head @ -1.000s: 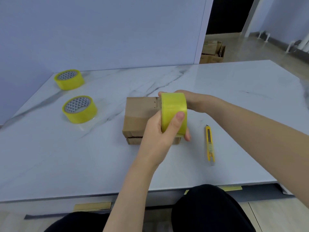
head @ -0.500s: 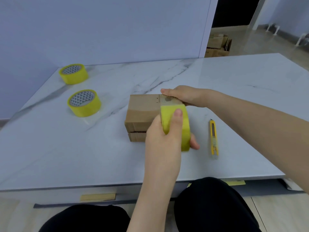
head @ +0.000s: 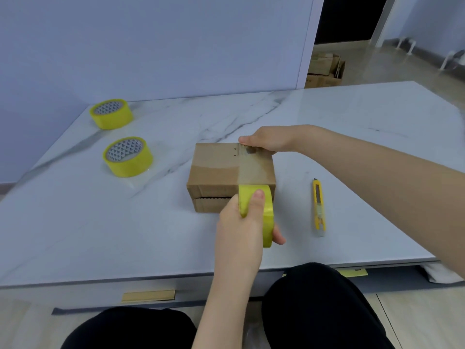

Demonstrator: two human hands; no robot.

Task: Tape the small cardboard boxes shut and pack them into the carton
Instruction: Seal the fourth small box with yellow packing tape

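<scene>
While you run tape over it, the small cardboard box (head: 214, 167) sits at the middle of the marbled white surface (head: 100, 235), long side facing you. It is plain brown, with a paler band across its top. A dark seam runs along the near face, so it may be two boxes stacked; you cannot tell which.

A clear tape strip (head: 254, 170) lies over the right part of the top, from the 12 o'clock edge to the 6 o'clock edge. Your right hand (head: 271, 139) lies at the far edge, fingers stretched along it and pressing the strip's end down, grip apart. Your left hand (head: 239, 230) has its grip clamped on the yellow tape roll (head: 266, 210), thumb on the outer face, at the box's near edge.

A yellow utility knife (head: 319, 205) lies at 3 o'clock of the box, apart from it. Two spare tape rolls lie flat at 9 o'clock (head: 127, 157) and 10 o'clock (head: 111, 113).
</scene>
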